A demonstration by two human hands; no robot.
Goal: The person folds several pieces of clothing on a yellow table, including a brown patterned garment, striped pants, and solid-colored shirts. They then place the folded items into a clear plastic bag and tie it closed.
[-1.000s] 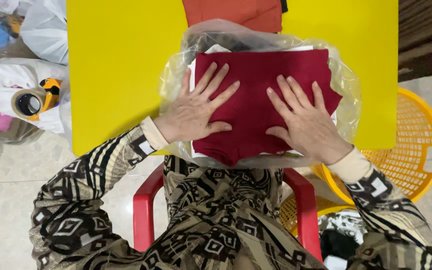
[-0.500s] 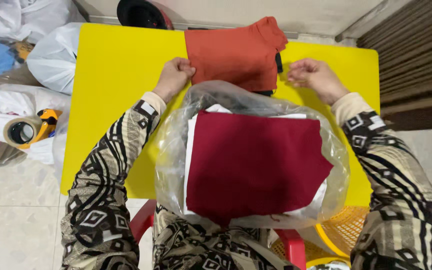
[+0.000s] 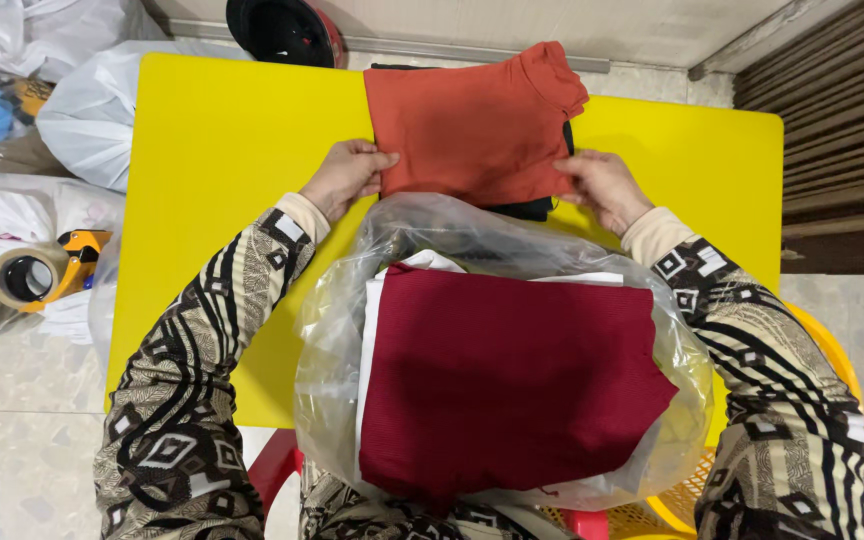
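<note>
Orange folded knit top (image 3: 472,120) at the yellow table's (image 3: 232,200) far edge now has my left hand (image 3: 344,176) and right hand (image 3: 602,187) pinching its near corners, having left the maroon garment in the clear plastic bag (image 3: 502,380).

We see a yellow table (image 3: 212,200). On it lies a folded orange garment (image 3: 467,125) at the far edge, over something dark (image 3: 522,209). Nearer to us, a clear plastic bag (image 3: 342,340) with a folded dark red cloth (image 3: 502,380) rests on the table's near edge.
</note>
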